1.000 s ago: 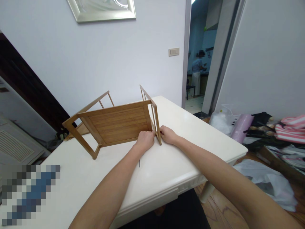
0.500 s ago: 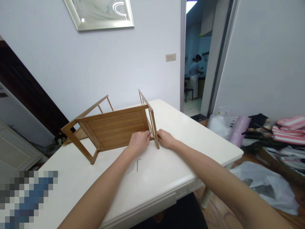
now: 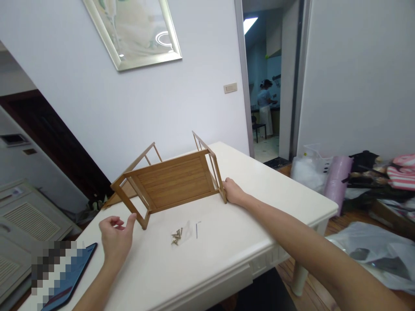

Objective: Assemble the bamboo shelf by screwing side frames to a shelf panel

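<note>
A brown wooden shelf unit point(image 3: 173, 181) rests on the white table point(image 3: 223, 242), a panel joined between two open side frames. At its right side frame point(image 3: 216, 172), my right hand point(image 3: 234, 192) has its fingers closed on the lower part from the outer side. My left hand point(image 3: 116, 239) is raised beside the bottom corner of the left side frame point(image 3: 134, 207), empty, thumb and fingers apart. Between the hands lie several screws point(image 3: 177, 236), a clear plastic bag point(image 3: 188, 233) and a small L-shaped hex key point(image 3: 196, 230).
A dark-edged tablet point(image 3: 76, 276), partly blurred out, lies at the table's left edge. Bags, a pink roll point(image 3: 337, 179) and striped cloth point(image 3: 403, 172) lie on the floor to the right. Another person point(image 3: 265, 106) stands beyond the doorway.
My left hand has left the right side frame and moved left, towards the left side frame. The screws now show. The right hand stays at the right side frame; the view has shifted.
</note>
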The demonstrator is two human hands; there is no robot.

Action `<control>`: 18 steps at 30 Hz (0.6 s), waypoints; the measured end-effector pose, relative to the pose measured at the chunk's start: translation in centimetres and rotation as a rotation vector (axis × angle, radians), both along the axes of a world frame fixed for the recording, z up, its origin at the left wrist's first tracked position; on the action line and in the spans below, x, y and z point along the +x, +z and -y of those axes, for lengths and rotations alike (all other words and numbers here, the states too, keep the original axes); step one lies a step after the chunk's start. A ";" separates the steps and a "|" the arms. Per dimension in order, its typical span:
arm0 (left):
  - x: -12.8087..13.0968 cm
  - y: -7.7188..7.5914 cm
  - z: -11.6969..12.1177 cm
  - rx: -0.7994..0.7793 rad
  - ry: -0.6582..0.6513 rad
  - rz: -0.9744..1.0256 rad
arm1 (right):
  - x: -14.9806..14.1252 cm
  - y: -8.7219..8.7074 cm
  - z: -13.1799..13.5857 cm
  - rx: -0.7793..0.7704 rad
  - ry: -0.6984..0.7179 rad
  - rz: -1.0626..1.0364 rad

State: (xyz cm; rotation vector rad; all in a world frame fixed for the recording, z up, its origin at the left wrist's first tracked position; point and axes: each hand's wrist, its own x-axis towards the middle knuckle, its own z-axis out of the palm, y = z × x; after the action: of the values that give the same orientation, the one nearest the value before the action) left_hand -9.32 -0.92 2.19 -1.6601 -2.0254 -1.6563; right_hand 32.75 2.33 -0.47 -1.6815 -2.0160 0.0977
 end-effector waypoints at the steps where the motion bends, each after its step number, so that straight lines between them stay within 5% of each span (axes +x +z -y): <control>1: -0.3 -0.2 -0.7 -0.049 -0.020 0.029 | 0.1 0.1 0.0 0.000 -0.003 -0.001; 7: 0.5 -1.8 -3.5 -0.399 -0.415 0.089 | 1.2 0.3 -0.2 0.005 -0.033 -0.003; 18: 4.2 -2.6 -0.4 -0.413 -0.522 -0.096 | 7.1 1.1 -1.0 -0.028 -0.065 -0.085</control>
State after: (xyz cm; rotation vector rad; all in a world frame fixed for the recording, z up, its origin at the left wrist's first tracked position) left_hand -5.14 -0.55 -0.38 -2.5302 -2.1147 -1.2688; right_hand 39.86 3.33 0.66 -1.7286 -1.9049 0.1728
